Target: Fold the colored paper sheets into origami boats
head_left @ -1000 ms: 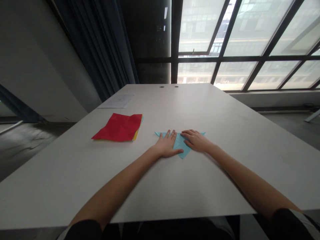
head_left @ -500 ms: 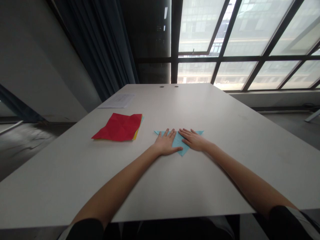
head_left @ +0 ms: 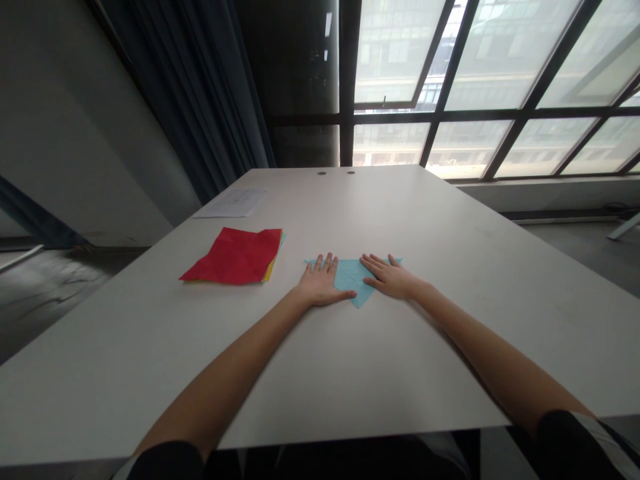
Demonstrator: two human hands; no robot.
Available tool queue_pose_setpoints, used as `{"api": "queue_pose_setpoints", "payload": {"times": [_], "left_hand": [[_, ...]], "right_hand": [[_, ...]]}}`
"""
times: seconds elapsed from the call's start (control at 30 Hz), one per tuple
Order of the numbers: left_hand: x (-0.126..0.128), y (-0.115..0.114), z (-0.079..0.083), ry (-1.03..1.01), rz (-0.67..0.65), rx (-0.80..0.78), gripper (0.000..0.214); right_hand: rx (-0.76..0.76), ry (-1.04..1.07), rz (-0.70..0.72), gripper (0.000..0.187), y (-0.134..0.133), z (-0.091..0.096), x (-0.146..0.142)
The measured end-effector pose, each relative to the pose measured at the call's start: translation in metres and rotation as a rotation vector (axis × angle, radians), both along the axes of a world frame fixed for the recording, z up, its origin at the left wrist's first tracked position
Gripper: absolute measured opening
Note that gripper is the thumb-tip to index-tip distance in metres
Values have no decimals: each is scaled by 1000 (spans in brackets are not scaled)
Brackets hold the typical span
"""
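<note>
A light blue sheet of paper [head_left: 350, 272], folded into a triangle, lies flat on the white table with its long edge away from me and one corner pointing towards me. On its left part rests my left hand [head_left: 321, 283], flat with fingers spread and the thumb reaching towards the near corner. My right hand [head_left: 390, 276] presses flat on the right part, fingers stretched out. Between the two hands the middle of the blue paper shows, with faint crease lines. Both hands partly cover the side corners.
Left of my hands lies a stack of coloured paper [head_left: 235, 257], creased red on top, with yellow and light blue edges showing. Farther back is a printed white sheet [head_left: 233, 203]. The white table [head_left: 380, 373] reaches towards the windows; two round grommets sit near its far edge.
My hands have slid apart along the blue paper, the left one moving left, so more of its middle shows. The whole view has shifted slightly.
</note>
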State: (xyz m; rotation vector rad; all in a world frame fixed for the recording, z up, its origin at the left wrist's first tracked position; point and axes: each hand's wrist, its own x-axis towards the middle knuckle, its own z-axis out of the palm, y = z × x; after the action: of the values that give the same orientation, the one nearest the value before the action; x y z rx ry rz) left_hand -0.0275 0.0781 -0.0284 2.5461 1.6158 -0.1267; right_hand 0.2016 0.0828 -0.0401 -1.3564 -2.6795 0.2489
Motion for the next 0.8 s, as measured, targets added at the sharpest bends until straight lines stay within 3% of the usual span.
{"api": "queue_pose_setpoints", "payload": {"times": [0.33,0.8], "left_hand": [[-2,-5,13,83,211,-86,115],[-35,9,25,147,226,-211,125]], "right_hand": [[-176,-129,-252,74,-2,7,37],[-131,-56,-142,87,1,8,49]]}}
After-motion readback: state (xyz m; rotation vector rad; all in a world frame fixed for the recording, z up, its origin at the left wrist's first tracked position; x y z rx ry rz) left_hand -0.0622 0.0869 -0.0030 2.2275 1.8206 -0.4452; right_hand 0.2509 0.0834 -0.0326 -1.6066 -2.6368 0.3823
